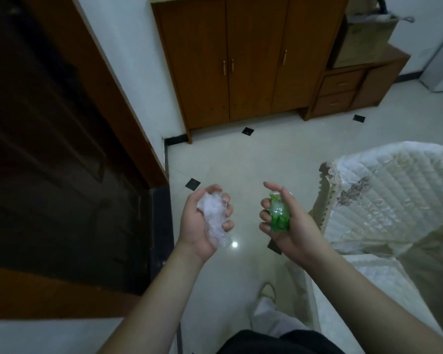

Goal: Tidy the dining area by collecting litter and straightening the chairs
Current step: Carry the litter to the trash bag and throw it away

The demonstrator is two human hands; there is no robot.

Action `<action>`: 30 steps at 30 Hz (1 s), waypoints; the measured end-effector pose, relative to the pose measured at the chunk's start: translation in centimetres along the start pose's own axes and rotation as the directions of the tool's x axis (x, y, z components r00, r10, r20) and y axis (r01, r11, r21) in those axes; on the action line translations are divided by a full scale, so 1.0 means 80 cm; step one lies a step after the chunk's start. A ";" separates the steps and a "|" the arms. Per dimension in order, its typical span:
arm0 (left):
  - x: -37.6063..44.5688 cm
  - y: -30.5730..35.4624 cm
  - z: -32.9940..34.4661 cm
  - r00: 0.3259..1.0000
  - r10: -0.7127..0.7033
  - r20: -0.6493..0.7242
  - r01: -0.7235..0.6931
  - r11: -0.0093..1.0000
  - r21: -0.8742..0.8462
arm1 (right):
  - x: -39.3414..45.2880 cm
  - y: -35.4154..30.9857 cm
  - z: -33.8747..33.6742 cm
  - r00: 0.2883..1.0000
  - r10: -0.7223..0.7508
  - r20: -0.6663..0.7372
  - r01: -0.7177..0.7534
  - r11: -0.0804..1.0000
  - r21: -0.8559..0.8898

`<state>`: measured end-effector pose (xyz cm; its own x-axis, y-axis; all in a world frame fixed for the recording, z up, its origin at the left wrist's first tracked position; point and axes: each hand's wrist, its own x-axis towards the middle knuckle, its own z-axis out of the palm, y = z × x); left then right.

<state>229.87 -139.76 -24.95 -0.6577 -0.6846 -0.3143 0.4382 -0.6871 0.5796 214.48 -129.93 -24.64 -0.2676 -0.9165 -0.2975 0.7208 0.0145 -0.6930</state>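
My left hand (198, 226) is closed around a crumpled clear plastic wrapper (215, 218), held palm up above the floor. My right hand (289, 226) grips a crumpled green and clear plastic wrapper (279, 214), its fingers curled around it. Both hands are at the middle of the head view, a short gap between them. To the right stands a chair (384, 198) with a quilted cream cover and lace trim; my right forearm passes close to its edge.
A dark wooden door in a brown frame (69, 139) fills the left. A brown wooden cabinet (241, 60) with drawers stands against the far wall, a cardboard box (363, 39) on its low part. Pale tiled floor (253, 159) lies between. My leg and shoe (266, 295) show below.
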 end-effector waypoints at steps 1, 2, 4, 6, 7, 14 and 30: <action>0.020 0.005 0.006 1.000 -0.006 0.002 0.006 1.000 0.001 | 0.019 -0.012 -0.003 1.000 -0.001 0.003 0.001 1.000 -0.003; 0.039 0.010 0.012 1.000 -0.013 -0.001 0.013 1.000 0.001 | 0.036 -0.025 -0.006 1.000 -0.005 0.001 0.005 1.000 -0.004; 0.076 0.022 0.026 1.000 -0.025 -0.004 0.025 1.000 0.002 | 0.070 -0.054 -0.011 1.000 -0.011 -0.010 0.011 1.000 -0.004; 0.108 0.035 0.038 1.000 -0.023 -0.002 0.023 1.000 0.011 | 0.100 -0.080 -0.015 1.000 0.001 -0.021 -0.001 1.000 -0.010; 0.122 0.042 0.043 1.000 -0.017 0.004 0.017 1.000 0.011 | 0.116 -0.091 -0.016 1.000 0.011 -0.017 -0.011 1.000 -0.012; 0.203 0.085 0.046 1.000 0.014 -0.022 -0.014 1.000 0.009 | 0.218 -0.132 -0.001 0.998 0.057 -0.025 -0.057 0.998 -0.024; 0.472 0.240 0.040 0.985 -0.105 0.137 0.107 0.994 -0.008 | 0.470 -0.192 0.075 0.986 -0.090 -0.139 0.089 0.996 -0.014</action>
<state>211.48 -178.01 -23.26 -0.7777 -0.5687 -0.2679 0.3697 -0.7584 0.5368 197.19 -167.05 -21.27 -0.4179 -0.8495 -0.3222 0.6852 -0.0618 -0.7258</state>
